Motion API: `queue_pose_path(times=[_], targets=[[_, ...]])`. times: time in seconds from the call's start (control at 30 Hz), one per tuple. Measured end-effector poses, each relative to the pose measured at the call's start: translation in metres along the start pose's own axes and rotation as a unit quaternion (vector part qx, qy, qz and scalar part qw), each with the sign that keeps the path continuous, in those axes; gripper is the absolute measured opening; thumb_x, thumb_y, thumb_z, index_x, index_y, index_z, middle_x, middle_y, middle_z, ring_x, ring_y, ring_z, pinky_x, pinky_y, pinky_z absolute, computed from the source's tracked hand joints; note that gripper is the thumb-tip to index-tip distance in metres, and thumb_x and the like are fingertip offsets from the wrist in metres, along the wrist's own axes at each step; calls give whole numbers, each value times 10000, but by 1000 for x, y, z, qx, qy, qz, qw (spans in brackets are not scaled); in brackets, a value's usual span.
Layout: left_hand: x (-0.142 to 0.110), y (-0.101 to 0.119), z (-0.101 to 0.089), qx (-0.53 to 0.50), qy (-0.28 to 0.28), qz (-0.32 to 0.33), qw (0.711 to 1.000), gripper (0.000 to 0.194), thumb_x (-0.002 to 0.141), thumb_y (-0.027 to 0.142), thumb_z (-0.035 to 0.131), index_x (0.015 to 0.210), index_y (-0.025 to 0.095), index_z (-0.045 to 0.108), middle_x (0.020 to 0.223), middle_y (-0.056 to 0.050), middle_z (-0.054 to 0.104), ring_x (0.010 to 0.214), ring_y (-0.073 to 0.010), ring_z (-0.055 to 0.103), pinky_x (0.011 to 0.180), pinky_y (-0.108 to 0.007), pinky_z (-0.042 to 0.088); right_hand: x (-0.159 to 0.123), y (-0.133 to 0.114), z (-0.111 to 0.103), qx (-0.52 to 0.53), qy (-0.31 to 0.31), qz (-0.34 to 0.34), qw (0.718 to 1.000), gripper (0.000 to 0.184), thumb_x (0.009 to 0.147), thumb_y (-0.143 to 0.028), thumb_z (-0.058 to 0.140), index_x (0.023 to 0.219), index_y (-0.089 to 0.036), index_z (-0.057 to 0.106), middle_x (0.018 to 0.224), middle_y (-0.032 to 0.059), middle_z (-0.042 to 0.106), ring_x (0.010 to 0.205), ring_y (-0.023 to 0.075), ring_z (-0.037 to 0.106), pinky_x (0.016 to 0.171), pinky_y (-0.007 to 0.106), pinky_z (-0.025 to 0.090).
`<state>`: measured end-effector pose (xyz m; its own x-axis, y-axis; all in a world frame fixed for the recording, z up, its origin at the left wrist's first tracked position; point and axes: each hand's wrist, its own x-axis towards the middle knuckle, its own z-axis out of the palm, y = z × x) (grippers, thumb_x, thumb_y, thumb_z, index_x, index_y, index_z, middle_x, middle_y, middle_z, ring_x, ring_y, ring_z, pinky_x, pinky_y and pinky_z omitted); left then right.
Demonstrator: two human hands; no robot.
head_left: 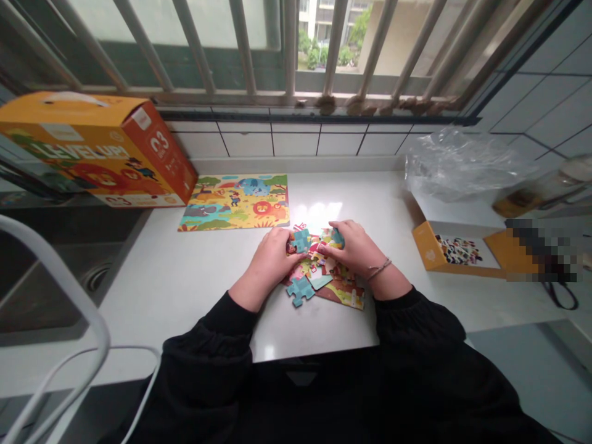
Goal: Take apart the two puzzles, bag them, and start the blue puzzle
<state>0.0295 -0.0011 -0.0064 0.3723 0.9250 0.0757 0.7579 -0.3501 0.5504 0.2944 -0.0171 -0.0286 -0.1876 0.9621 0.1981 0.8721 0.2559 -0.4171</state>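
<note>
Jigsaw pieces lie in a loose heap on the counter in front of me. My left hand (272, 259) curls around the heap's left side, its thumb and fingers gripping a teal puzzle piece (301, 239) with printed detail. Opposite it, my right hand (355, 248) has its thumb and fingers around another teal puzzle piece (338, 237), mostly covered by the hand. A loose teal puzzle piece (300, 291) lies nearer to me, below the left hand. Beneath the right hand, a brown and green assembled section (345, 292) shows partly; its remainder is hidden.
A finished animal puzzle (235, 202) lies at the back left, beside a large orange box (92, 151). At the right, an open orange box (428, 250) holds small pieces, with clear plastic wrap (462, 163) behind it. A sink (50, 277) and white cable (87, 308) are at left.
</note>
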Motion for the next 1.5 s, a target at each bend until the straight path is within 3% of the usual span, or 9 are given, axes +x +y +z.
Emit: queue_pose_path(times=[0.2,0.5,0.67,0.83,0.93,1.03,1.17,1.37,1.5], targets=[[1,2,4,-80,16,19,996,383,851,267,883,1168,221,673,1190,-109,747,1119,-326,704,959,-449,559,6,-4,-2,93,-6,0,996,767,812,-576,963,1435,-211,703,1361,181,740,1279,382,687,1116,533,550],[-3,5,1,-171,1,1,985,511,867,217,784,1359,245,647,1167,-73,788,998,-273,756,902,-405,568,5,-11,-14,160,6,29,987,487,818,-417,983,1236,-252,794,1250,107,786,1160,315,745,1017,465,588],[-3,2,1,-179,12,-31,983,428,914,266,764,1336,261,699,1077,-51,794,871,-247,733,809,-381,548,4,-12,-16,181,20,56,982,351,873,-382,934,1173,-252,808,1211,84,810,1107,287,759,987,440,582],[-5,2,-5,-175,64,-61,981,220,906,285,800,1090,246,686,1023,-49,784,891,-251,730,799,-374,544,4,-9,-15,185,22,68,980,293,888,-385,913,1128,-251,812,1172,75,823,1076,277,759,989,440,573],[-6,1,-9,-181,95,-31,978,74,916,204,726,946,243,671,1089,-51,777,970,-250,726,863,-388,564,4,-8,-14,184,23,72,980,297,886,-411,913,1119,-256,812,1166,73,824,1076,282,758,971,440,569],[-6,1,-11,-155,96,26,983,184,845,67,647,869,239,708,1099,-56,760,1106,-265,699,996,-423,562,4,-7,-14,185,25,72,980,303,883,-429,913,1113,-258,813,1162,72,824,1068,281,757,958,437,567],[-7,4,-12,-140,61,60,986,320,827,26,553,896,236,783,1093,-70,751,1082,-259,696,1014,-430,566,4,-6,-13,193,31,74,978,293,874,-431,912,1087,-258,811,1139,66,822,1048,275,753,952,434,569],[-5,2,-9,-136,60,29,988,421,869,61,501,1108,205,816,1230,-102,777,1209,-288,702,1120,-460,545,3,-5,-13,167,34,65,983,239,901,-385,883,1080,-250,801,1133,68,812,1047,272,746,957,425,562],[-3,0,-9,-140,45,21,989,333,936,153,561,1143,208,817,1240,-112,766,1184,-299,706,1080,-463,564,3,-1,-13,125,12,9,992,224,996,-428,791,1115,-239,805,1139,104,791,1115,296,724,1016,455,549]])
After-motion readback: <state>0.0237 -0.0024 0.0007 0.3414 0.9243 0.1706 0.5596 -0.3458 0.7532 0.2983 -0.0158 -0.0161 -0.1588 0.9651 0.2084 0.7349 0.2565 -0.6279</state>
